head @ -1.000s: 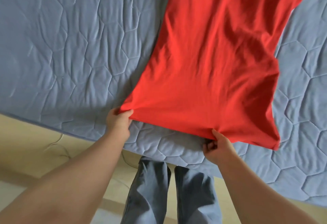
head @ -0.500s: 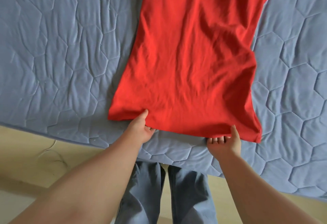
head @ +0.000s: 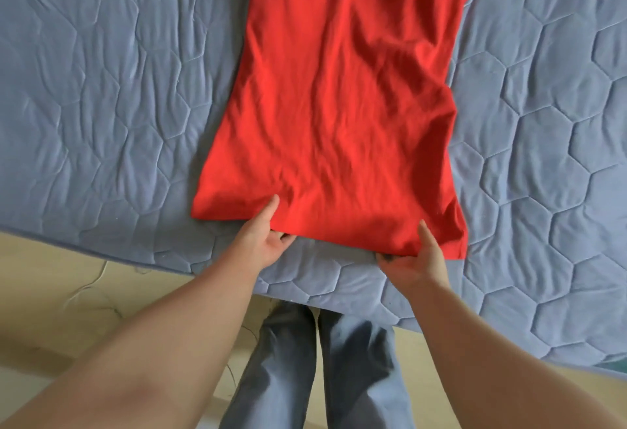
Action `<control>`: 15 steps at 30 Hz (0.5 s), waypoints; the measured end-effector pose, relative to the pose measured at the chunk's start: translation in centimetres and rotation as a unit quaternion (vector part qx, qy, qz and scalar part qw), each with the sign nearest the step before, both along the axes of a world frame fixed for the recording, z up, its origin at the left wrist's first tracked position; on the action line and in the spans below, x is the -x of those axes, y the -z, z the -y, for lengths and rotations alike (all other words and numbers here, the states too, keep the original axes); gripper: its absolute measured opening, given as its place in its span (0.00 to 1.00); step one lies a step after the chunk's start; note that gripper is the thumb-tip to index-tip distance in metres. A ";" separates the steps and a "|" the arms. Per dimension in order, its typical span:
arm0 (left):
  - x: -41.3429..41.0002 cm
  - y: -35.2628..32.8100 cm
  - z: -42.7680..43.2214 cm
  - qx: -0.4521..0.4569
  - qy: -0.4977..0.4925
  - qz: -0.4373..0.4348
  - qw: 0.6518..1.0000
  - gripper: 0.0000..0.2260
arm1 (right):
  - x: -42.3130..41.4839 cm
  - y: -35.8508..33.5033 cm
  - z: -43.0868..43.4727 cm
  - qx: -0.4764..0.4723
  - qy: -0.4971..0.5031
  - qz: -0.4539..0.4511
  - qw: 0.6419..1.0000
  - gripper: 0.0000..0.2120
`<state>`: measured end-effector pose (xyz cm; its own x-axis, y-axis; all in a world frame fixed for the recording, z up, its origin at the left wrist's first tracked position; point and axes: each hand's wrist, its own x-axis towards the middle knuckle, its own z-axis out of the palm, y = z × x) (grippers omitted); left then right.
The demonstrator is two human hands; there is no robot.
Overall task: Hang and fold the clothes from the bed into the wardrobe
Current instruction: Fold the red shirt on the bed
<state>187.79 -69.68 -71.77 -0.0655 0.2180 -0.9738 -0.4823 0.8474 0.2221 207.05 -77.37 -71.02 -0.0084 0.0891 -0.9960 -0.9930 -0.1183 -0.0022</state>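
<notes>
**Red shirt laid flat on the bed, both hands at its hem**

At about eight o'clock a strip of pale floor (head: 51, 293) shows below the edge of the bed (head: 101, 89). The bed's blue quilted cover spreads wide across the nine o'clock side.

The left hand (head: 263, 242) reaches in from seven o'clock. It pinches the near edge of the red shirt (head: 339, 106), thumb lying on top of the cloth and fingers tucked under the hem, a little in from the shirt's left corner.

The shirt lies spread out on the bed, in the middle of the scene. Its collar end points to twelve o'clock and runs off the top of the view, and its hem sits toward six o'clock, close to the bed's near edge. The fabric is flat but softly creased along its length.

Straight down at six o'clock, the person's legs in blue jeans (head: 322, 360) stand against the bed.

The right hand (head: 417, 259) comes in from five o'clock and pinches the hem near the shirt's right corner, thumb on top and fingers curled beneath the cloth. Beyond it, toward three o'clock, the quilted cover carries on to the edge of view.
</notes>
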 end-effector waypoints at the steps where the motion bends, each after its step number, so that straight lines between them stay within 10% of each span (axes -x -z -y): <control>1: -0.3 0.0 0.0 -0.003 0.002 -0.006 1.000 0.05 | 0.4 0.4 -0.2 0.011 -0.013 0.000 1.000 0.09; 15: 6.7 -3.3 7.2 0.016 0.115 -0.119 0.986 0.15 | 5.6 -1.5 8.9 0.143 -0.039 0.025 0.989 0.10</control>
